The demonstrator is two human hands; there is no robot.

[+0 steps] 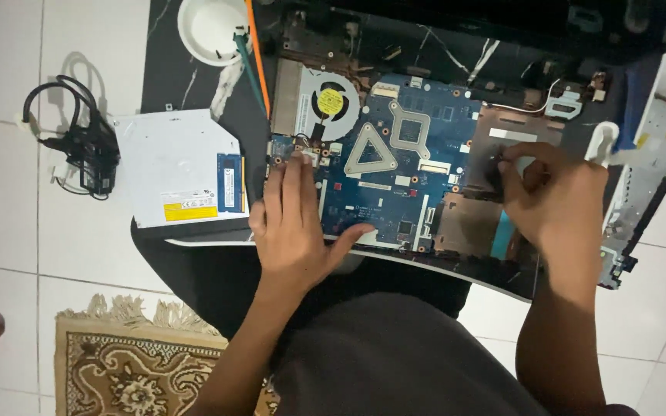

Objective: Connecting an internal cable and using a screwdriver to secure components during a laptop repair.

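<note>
The person's dark grey lap (418, 362) fills the bottom of the view, and both forearms reach up from it to the blue laptop motherboard (395, 166) lying in an opened black laptop base (502, 266).

The left hand (294, 223) lies flat and spread on the board's left part, palm down, fingers stretched toward the round grey cooling fan with a yellow sticker (331, 102) at the board's upper left, thumb angled out along the board's lower edge; it grips nothing.

The right hand (553, 196) sits just right of the board, over the copper-coloured bay of the base, fingers curled close together with the tips pinched at a small dark part (too small to tell what, or whether it is truly held).

Left of the board lies a flat silver optical drive (175, 166) with a small blue memory stick (230, 182) on it. Farther left, on the white tiled floor (9, 223), lies a black coiled cable (82, 146). Above the board's left corner stands a white round bowl (210, 27).
</note>
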